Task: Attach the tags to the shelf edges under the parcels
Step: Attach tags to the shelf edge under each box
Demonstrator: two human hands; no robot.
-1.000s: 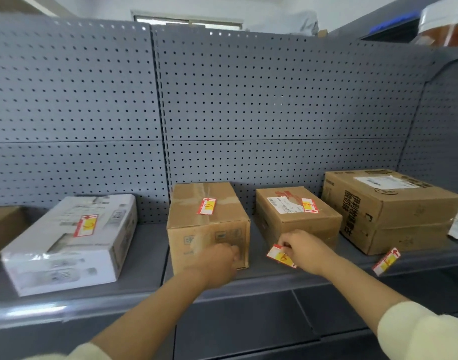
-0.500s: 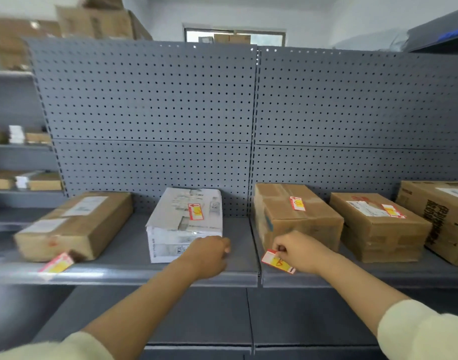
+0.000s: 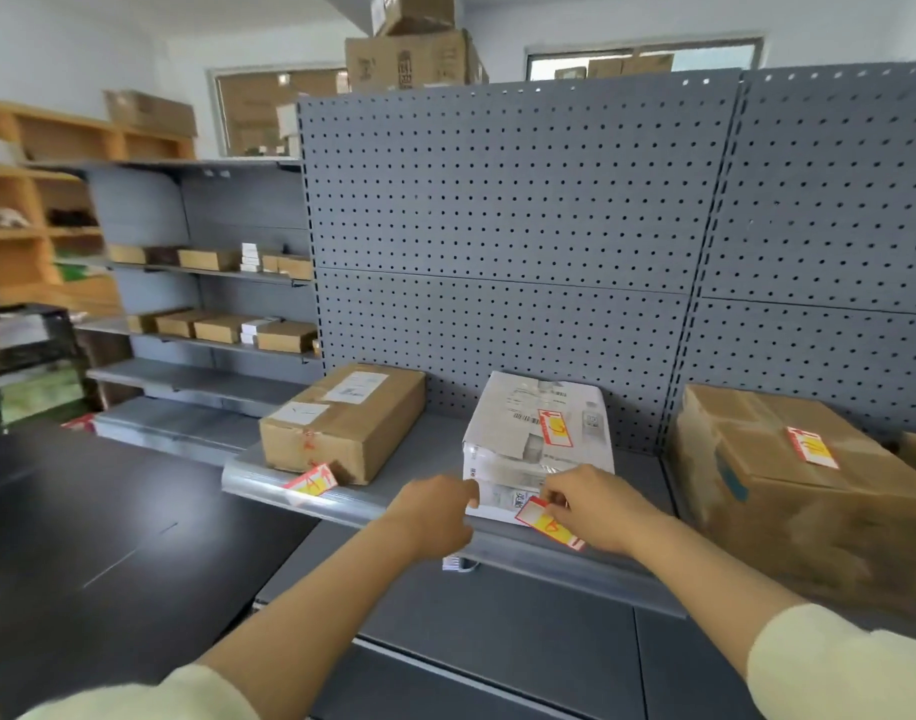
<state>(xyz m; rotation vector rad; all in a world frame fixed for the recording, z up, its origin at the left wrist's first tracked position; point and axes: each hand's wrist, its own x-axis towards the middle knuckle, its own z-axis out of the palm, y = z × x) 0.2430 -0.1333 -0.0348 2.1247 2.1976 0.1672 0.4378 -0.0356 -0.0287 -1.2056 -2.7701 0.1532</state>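
Tag | being pinched in right hand, lining up against shelf edge just below | left hand curled, grasping nothing, steadying white parcel just beyond fingertips

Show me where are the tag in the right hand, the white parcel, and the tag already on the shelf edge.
held tag (image 3: 548, 523): head view, its yellow middle.
white parcel (image 3: 536, 407): head view, its top face.
attached tag (image 3: 312, 481): head view, its centre.
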